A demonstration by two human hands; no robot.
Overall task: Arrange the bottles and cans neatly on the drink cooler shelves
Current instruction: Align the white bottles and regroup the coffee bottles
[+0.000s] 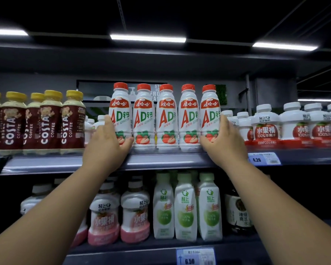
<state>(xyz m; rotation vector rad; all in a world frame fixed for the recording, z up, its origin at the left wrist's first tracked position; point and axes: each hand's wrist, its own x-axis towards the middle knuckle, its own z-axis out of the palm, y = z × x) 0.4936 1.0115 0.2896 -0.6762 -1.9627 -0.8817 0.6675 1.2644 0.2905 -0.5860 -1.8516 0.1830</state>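
Left hand (105, 144), right hand (224, 142) gripping outer AD bottles (166, 119) — fingertips hidden behind

I see my left hand (105, 143) and right hand (223, 144) clasping five upright AD bottles (167, 119) between them on the shelf (161, 160).

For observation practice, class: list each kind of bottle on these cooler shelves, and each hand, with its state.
Red-capped bottles: five, upright, capped, in one row.
Left hand: grips leftmost red-capped bottle.
Right hand: grips rightmost red-capped bottle.
Costa coffee bottles: upright, capped.
Green-label bottles: upright, capped.
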